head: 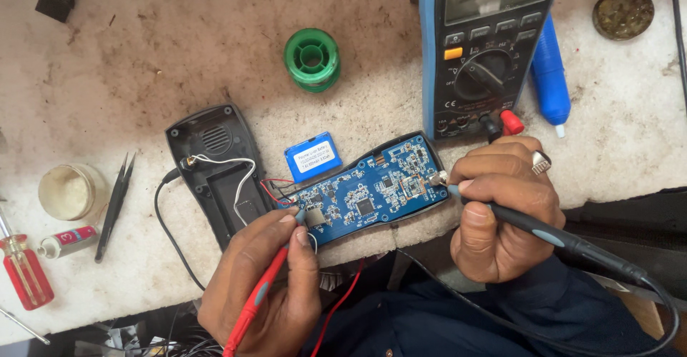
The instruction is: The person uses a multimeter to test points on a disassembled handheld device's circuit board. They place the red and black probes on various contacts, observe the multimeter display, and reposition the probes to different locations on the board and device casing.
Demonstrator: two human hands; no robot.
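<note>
Left hand (261, 285): closed around a red test probe (259, 296), held pen-fashion, its tip set on the left end of the blue circuit board (365, 196), beside a small metal component.

Far left of the worktop (107, 78): a red-handled screwdriver (25, 271), a small tube (68, 241), a round tub of pale paste (68, 191) and black tweezers (114, 205) are laid out, well apart from the hands.

Left of centre: an open black rear casing (211, 160) is joined to the board by white and red wires. A green spool (313, 58) lies above; a blue battery pack (313, 155) lies just above the board.

Centre: the board is seated in its casing half at the worktop's near edge, between the two hands.

Right hand (501, 210): closed around a black test probe (544, 234), its tip touching the board's right end. A digital multimeter (486, 49) stands just above this hand, a blue desoldering pump (551, 78) beside it, a round tin (622, 12) beyond.

Risk noted: a probe tip could slip on the densely packed parts and bridge neighbouring contacts; the board could be nudged off the edge, or the thin wires strained.
</note>
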